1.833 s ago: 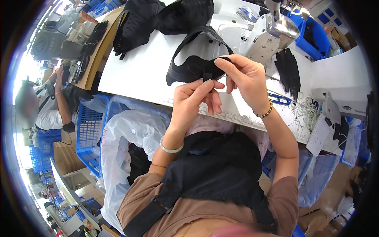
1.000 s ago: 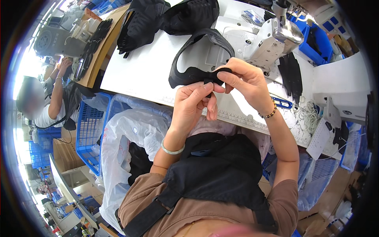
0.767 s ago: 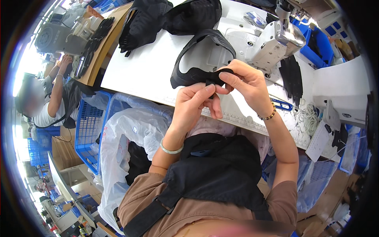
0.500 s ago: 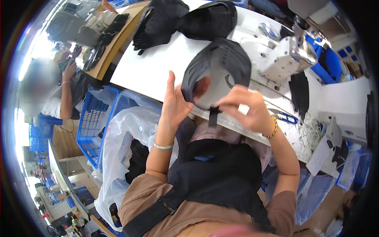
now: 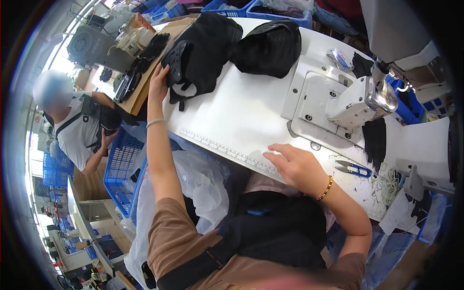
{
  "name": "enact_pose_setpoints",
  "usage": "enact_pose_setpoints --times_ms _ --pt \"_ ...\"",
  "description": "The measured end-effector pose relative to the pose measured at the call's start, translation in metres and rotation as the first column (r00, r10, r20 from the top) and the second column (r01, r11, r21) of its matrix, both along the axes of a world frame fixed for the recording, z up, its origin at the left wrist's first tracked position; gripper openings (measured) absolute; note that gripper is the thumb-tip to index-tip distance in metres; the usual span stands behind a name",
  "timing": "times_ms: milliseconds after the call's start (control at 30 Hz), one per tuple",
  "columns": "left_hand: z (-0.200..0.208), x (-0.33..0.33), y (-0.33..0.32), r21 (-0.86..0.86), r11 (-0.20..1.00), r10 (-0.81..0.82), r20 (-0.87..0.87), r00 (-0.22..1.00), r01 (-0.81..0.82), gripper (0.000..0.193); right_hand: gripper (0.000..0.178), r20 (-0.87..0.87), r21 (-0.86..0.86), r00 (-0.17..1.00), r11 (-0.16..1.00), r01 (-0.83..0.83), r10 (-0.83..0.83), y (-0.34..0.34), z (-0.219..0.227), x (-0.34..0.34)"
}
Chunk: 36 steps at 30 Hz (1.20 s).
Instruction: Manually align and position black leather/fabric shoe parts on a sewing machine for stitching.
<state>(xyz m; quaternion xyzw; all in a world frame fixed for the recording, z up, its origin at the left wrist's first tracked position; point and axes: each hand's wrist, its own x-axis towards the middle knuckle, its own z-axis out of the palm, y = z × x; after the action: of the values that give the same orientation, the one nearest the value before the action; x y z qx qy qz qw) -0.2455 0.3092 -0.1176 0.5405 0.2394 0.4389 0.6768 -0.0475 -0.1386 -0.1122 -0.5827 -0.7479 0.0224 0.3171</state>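
Note:
At the far left of the white table [image 5: 217, 121], my left hand [image 5: 158, 86] is closed on the left edge of a black slotted piece [image 5: 181, 65]. That piece has a row of slots along its rim, a pale opening low down and a short hanging strap tab. It lies against a larger heap of black fabric pieces [image 5: 210, 46], and another black piece [image 5: 268, 48] sits to the right. My right hand [image 5: 299, 166] hovers at the table's near edge, beside a ruler strip [image 5: 227, 152]. Nothing is in it, and its thumb and forefinger are apart.
A sewing machine [image 5: 357, 104] stands on the right, with blue-handled thread snips [image 5: 354, 168] and tangled white thread [image 5: 388, 186] nearby. Black strips [image 5: 374, 140] lie beside it. Below left are a blue crate [image 5: 121, 164] and a plastic bag [image 5: 203, 179]. A co-worker [image 5: 79, 125] sits left.
The slotted piece has gone from between both hands to the far-left heap, carried by my left hand. My right hand has let go of its strap tab and is lower. The view has shifted.

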Motion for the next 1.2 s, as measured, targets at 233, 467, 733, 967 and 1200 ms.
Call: enact_pose_setpoints --times_ms 233,467,733,967,1200 --pt "0.020 0.060 0.035 0.520 0.787 0.579 -0.439 0.687 -0.331 0.032 0.031 -0.022 0.011 1.000 1.000 -0.010 0.010 0.001 -0.002 0.005" --pt "0.065 0.187 -0.153 0.995 0.003 0.408 -0.088 0.909 0.095 0.032 0.031 -0.020 0.002 0.999 0.999 0.037 -0.037 -0.002 -0.006 0.011" --pt "0.040 0.254 -0.183 0.835 -0.130 0.822 -0.210 0.529 0.534 0.045 0.029 0.016 0.032 0.997 0.997 0.076 -0.077 -0.017 0.005 0.016" --pt "0.083 0.207 -0.176 0.942 0.314 0.654 -0.307 0.691 0.121 0.025 0.027 -0.096 -0.011 0.992 0.997 0.075 -0.076 -0.029 0.007 0.034" --pt "0.085 0.123 -0.340 -0.101 0.930 -0.333 0.184 0.925 0.355 0.045 0.072 -0.959 -0.170 0.231 0.985 -0.007 -0.163 -0.035 0.035 0.025"
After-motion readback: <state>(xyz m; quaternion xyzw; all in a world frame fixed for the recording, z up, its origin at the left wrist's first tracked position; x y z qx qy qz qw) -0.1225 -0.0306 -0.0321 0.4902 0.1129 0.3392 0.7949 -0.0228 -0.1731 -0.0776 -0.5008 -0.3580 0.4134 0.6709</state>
